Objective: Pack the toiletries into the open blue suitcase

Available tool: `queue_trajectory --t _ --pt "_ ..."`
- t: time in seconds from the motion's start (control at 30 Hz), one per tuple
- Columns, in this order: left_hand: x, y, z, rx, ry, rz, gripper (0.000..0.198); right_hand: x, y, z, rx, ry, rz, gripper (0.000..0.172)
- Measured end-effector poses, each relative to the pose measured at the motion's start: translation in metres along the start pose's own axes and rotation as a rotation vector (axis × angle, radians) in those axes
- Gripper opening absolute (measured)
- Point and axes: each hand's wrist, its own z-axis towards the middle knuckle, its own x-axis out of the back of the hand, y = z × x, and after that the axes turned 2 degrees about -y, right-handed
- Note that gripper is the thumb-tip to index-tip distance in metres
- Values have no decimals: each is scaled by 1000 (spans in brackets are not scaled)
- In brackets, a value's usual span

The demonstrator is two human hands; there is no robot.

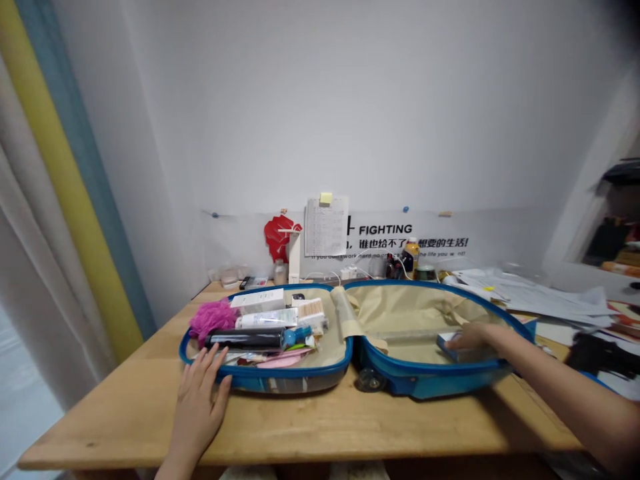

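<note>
1. So, clock centred on the open suitcase [420, 387], 12 toward the wall: right hand [473, 337] is at 3, reaching into the right half. Its fingers are on a small blue-and-white box [447, 348], but it's blurry, so can't tell if it's really gripping.
2. Left hand [203, 383], between 8 and 9: open, fingers spread, resting over the near rim beside a black cylinder [245, 339].
3. Left half's pretty packed around 9: pink mesh puff [213, 321] furthest left, then a white box [257, 301] and a white tube [267, 319] lying beyond the cylinder.
4. Black wheel [371, 380] pokes out between 5 and 6, over the wooden table [320, 427].
5. Loose papers [535, 293] between 2 and 3, orange bottle [411, 257] at 1.
6. Wall stuff: "FIGHTING" banner [385, 229] roughly 12, red fist graphic [277, 237] at 11. Striped curtain [65, 167] hangs at 10.
</note>
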Motion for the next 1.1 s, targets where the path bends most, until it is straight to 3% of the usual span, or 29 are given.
queue_trajectory --t 0.1,0.2,0.4,0.47,0.57,0.63,0.7,0.9,1.0,1.1 --pt "-1 -1 -1 -10 -5 9 50 -12 4 1 -198 -204 -67 53" --pt "-1 -2 -1 -9 -9 8 49 -15 1 -1 -307 -315 -113 49" --pt "0 0 0 16 -16 -2 48 9 -24 -5 -299 -320 -155 38" --pt "-1 0 -1 30 -21 -5 48 27 -40 0 -238 -271 -152 44" --pt "-1 0 -1 34 -17 -17 47 56 -76 12 -58 -178 -115 72" --pt "-1 0 -1 34 -13 -28 47 68 -110 19 111 -137 -76 88" --pt "0 0 -1 40 -18 -38 47 71 -151 25 294 -127 -38 94" --pt "0 0 -1 49 -27 -36 48 40 -264 41 685 -208 21 95" --pt "0 1 -1 55 -45 -28 48 21 -293 55 762 -261 14 95" --pt "0 1 -1 57 -53 -26 48 7 -305 68 796 -299 -3 94"
